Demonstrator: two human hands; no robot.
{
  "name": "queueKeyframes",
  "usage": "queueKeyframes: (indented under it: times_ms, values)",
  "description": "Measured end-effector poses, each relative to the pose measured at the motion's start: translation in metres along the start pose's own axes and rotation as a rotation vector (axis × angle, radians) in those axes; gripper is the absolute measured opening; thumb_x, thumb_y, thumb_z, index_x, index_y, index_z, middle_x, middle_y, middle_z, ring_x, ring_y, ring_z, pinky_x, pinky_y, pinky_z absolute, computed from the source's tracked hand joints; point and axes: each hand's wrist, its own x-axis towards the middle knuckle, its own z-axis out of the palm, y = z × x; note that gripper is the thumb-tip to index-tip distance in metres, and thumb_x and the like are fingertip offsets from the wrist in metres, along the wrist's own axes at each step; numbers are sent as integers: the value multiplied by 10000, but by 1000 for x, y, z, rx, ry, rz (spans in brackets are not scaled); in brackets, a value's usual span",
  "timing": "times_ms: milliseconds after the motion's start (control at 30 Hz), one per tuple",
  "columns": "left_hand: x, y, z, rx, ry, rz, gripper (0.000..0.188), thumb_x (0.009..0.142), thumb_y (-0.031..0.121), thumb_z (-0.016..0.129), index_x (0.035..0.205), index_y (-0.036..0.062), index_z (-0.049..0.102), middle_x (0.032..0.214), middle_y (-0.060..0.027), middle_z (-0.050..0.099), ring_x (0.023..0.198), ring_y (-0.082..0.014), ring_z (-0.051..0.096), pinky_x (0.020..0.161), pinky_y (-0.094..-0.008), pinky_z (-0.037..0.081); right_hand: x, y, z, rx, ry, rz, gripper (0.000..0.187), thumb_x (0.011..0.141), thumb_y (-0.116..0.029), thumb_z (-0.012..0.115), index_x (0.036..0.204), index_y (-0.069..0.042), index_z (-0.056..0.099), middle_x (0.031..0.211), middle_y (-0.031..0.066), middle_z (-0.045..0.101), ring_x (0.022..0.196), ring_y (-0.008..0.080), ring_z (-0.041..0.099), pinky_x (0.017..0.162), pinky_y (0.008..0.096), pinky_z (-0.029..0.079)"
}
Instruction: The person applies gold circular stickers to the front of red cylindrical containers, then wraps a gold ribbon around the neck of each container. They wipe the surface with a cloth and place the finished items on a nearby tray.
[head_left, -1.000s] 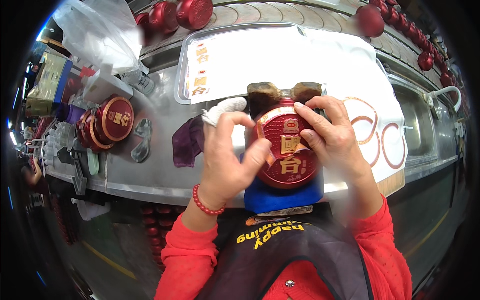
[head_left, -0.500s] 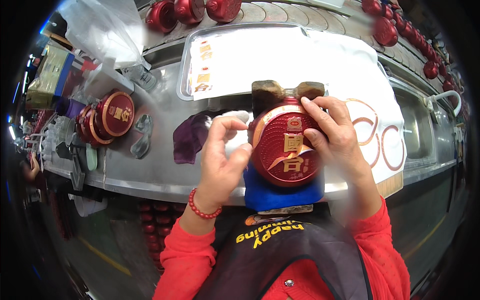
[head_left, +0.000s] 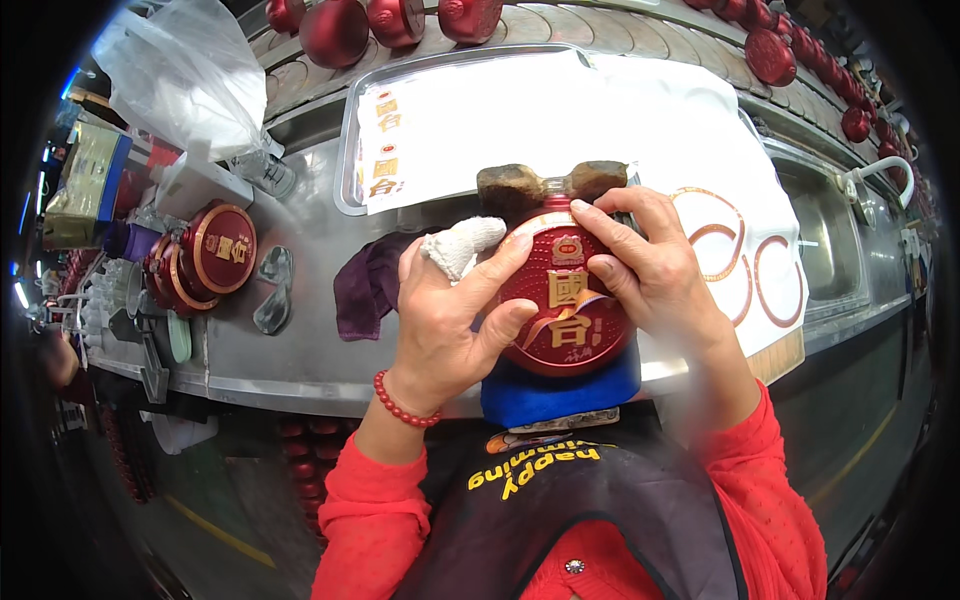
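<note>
A round, flat red bottle [head_left: 565, 345] with raised gold characters leans upright in front of me, its neck between two dark brown padded rests [head_left: 512, 188]. A blue cloth [head_left: 560, 388] lies under it. My left hand [head_left: 455, 305] lays its index finger on the bottle's upper left rim, thumb spread apart; white cloth covers [head_left: 465, 245] wrap other fingertips. My right hand [head_left: 650, 260] grips the upper right edge, index finger near the neck and thumb on the face. A thin orange-gold strip [head_left: 545, 322] curves across the face; whether it hangs loose I cannot tell.
Orange-gold rings [head_left: 778, 280] lie on white sheeting at right, beside a steel sink [head_left: 835, 250]. A metal tray [head_left: 352, 150] holds a sheet of gold character decals. Purple cloth [head_left: 362, 290], clear tape-like pieces [head_left: 273, 290] and finished red bottles [head_left: 225, 250] sit left. More bottles line the conveyor [head_left: 540, 25].
My left hand has moved right and up, from beside the bottle onto its upper left rim, with the index finger straightened. My right hand stays on the bottle. Another red bottle shows on the conveyor.
</note>
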Motion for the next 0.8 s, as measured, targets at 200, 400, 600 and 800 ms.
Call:
queueKeyframes:
  times_ms: [200,400,600,800]
  values:
    - [16,-10,7,-41,29,75,545,985,506,636,1312,76,704,1165,-126,707,1058,-317,627,995,-456,399,0,-1,0,16,8,15,473,873,-158,762,1334,-94,675,1161,129,609,1102,334,592,934,439,495]
    - [16,-12,5,94,-2,118,519,985,489,637,1303,86,711,1157,-117,712,1051,-307,630,1000,-467,390,0,0,-1,6,-8,5,514,836,-133,782,1338,-106,676,1165,126,601,1106,337,589,937,443,492]
    - [18,-15,5,-14,57,85,440,1008,418,639,1259,65,721,1111,-119,719,1016,-304,645,961,-428,442,0,-1,-2,-7,-18,17,512,854,-164,778,1352,-124,670,1178,120,600,1123,338,585,943,454,484]
    - [6,-10,16,-600,153,-315,399,1102,316,531,1209,-39,680,1171,-105,710,1137,-190,623,1040,-329,453,1,-3,-4,-40,-53,32,517,871,-184,771,1372,-130,655,1208,128,598,1138,339,580,933,467,480]
